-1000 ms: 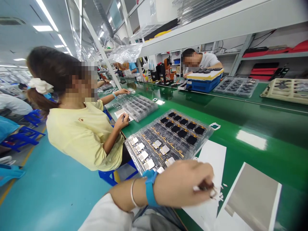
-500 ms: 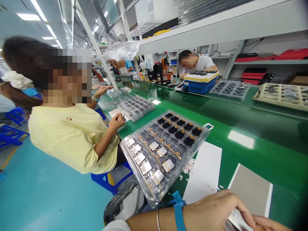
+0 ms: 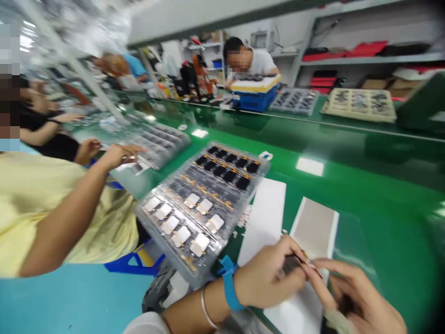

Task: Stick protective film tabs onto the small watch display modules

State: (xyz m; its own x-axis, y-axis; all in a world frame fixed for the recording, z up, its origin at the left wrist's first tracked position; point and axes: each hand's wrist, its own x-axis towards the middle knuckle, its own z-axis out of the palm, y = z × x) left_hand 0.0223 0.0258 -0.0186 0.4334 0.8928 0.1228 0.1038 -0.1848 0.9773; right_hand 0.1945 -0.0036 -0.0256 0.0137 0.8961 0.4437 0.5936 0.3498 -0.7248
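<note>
My left hand [image 3: 267, 276], with a blue strap [image 3: 229, 285] and a thin bangle at its wrist, pinches a small flat dark part [image 3: 291, 263] with a thin strip at its edge. The thumb and forefinger of my right hand [image 3: 365, 297] meet at that strip; a pale cover sits on one digit. Blur hides the part's exact kind. Under the hands lie a white sheet [image 3: 266, 213] and a grey-faced sheet with white edges [image 3: 314, 227]. Left of them, a clear plastic tray [image 3: 203, 185] holds rows of black squares and silver-white squares with orange flex strips.
Pinkish-white scraps [image 3: 246, 215] lie beside the tray. A co-worker in a yellow top [image 3: 69, 208] reaches toward another tray [image 3: 162, 141] on the left. Across the green bench [image 3: 382, 195] stand a blue box [image 3: 255, 99], a clear tray [image 3: 295, 101] and a cream tray [image 3: 359, 105].
The view has turned right, so the bench things sit further left. My hands have come higher into view, the right one now showing much more. The co-worker's arm reaches forward.
</note>
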